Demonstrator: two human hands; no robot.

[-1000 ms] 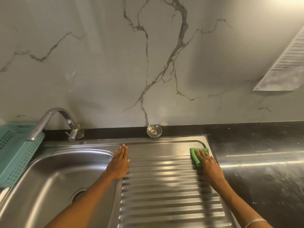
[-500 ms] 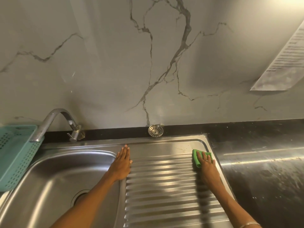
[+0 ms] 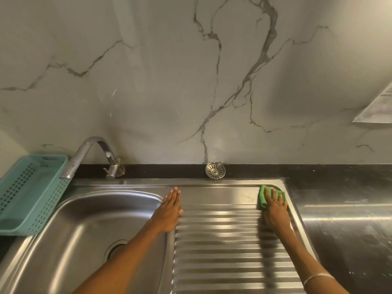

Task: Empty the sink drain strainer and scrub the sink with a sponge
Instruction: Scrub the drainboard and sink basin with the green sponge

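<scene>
Right hand [image 3: 275, 211] lies palm-down on the green sponge [image 3: 263, 198], fingers straight and spread over its top, pressing it flat against the steel; no curl round the sponge is visible, a ring shows on one finger and a thin bangle [image 3: 318, 277] sits on the wrist. The sponge is under the fingertips at the far right corner of the ribbed drainboard [image 3: 222, 240], its left and far edges showing beyond the fingers, just short of the raised rim. Left hand [image 3: 169, 211] rests flat with fingers straight and together, holding nothing, on the ridge between the sink [image 3: 89, 225] basin and the drainboard, well to the left of the sponge hand. The drain opening [image 3: 115, 249] lies low in the basin, near the left forearm and partly hidden by it. The strainer [image 3: 215, 170] sits out of the sink on the black ledge beyond both hands, tilted up against the marble wall [image 3: 169, 81], roughly between them. Faucet [image 3: 89, 155] stands further left of the left hand, spout arching toward the basin. A teal perforated basket [image 3: 31, 194] sits beside the basin on the far left. Dark countertop [image 3: 343, 219] extends right of the sponge hand. A paper sheet [image 3: 377, 109] hangs on the wall at upper right; print illegible.
</scene>
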